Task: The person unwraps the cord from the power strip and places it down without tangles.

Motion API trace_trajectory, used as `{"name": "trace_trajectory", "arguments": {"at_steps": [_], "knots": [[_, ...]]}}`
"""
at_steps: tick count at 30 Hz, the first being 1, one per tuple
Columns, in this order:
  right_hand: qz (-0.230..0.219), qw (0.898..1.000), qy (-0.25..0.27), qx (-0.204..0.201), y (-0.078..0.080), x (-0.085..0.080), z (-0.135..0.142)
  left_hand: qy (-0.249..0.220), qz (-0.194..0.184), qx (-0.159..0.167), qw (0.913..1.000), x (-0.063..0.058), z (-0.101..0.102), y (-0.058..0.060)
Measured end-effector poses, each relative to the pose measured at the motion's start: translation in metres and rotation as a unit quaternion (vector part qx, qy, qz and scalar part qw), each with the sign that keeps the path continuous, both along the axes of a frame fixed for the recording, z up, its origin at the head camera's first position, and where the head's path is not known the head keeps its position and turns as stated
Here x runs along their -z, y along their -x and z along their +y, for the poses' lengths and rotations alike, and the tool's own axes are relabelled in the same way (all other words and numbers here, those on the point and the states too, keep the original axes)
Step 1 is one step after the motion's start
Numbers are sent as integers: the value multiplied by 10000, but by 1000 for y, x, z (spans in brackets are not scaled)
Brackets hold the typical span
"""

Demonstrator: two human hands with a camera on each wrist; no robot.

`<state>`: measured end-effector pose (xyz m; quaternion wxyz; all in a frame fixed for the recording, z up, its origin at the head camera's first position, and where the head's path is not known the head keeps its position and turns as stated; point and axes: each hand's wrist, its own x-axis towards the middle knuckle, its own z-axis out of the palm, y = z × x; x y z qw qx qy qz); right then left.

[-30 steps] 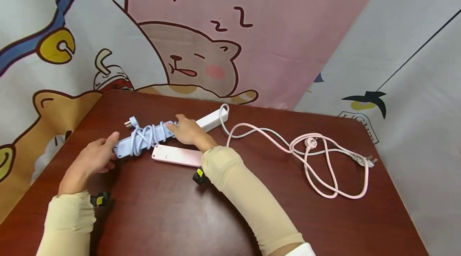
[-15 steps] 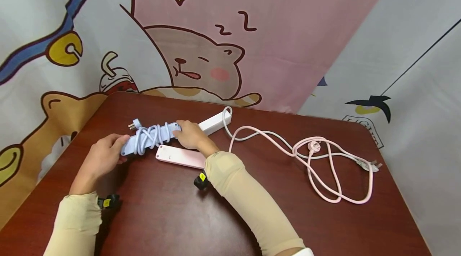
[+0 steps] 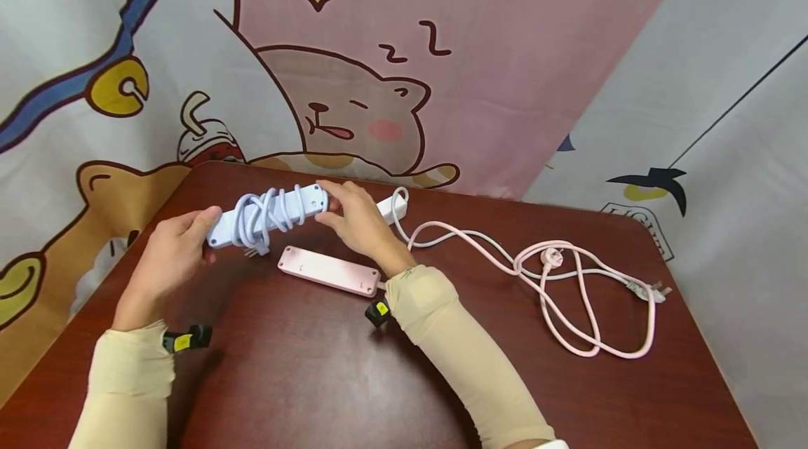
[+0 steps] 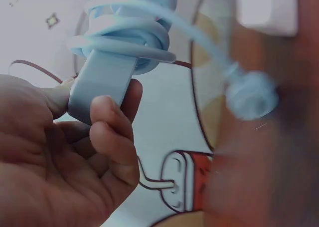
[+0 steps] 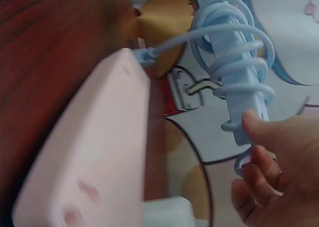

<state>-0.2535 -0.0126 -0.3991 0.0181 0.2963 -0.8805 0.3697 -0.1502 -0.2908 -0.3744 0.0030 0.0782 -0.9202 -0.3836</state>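
Note:
A light blue power strip [image 3: 292, 203] with its own cord wound round its middle is held up off the table between both hands. My left hand [image 3: 173, 252] grips its near left end, thumb on one side and fingers curled on the other. At the far right end my right hand [image 3: 361, 219] pinches the strip between thumb and fingers. The strip's plug [image 4: 251, 96] dangles from the wound cord below it. Just below and right of the raised strip, a pink power strip [image 3: 330, 271] lies on the table.
Behind my right hand lies a white power strip [image 3: 393, 209], partly hidden. Pink cord [image 3: 583, 309] and white cord loop across the right side of the brown table [image 3: 303, 372], with a pink plug [image 3: 552, 257] and a white plug [image 3: 649, 290]. A printed curtain [image 3: 505, 84] hangs behind.
Both hands have taken hold of the blue power strip and raised it off the table. Its plug, formerly behind the strip, now hangs below. More of the pink strip shows.

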Motion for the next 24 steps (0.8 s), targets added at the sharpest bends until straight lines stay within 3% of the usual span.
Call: {"name": "trace_trajectory", "arguments": {"at_steps": [4,8,13,18,24], "knots": [[392,9990,223,-45,-2,-9,22,-202,-31,13,9998,-16,8,2],[536,9953,802,-113,-5,-20,42,-498,-40,9,9988,-31,19,2],[583,9896,1304,-158,-12,-32,64,-722,503,-17,9961,-49,41,9],[480,9852,1629,216,-19,-38,88,-1105,1068,372,9874,-59,69,22],[342,9759,2049,668,-24,-50,124,-1878,1312,1243,9654,-63,101,37]]}}
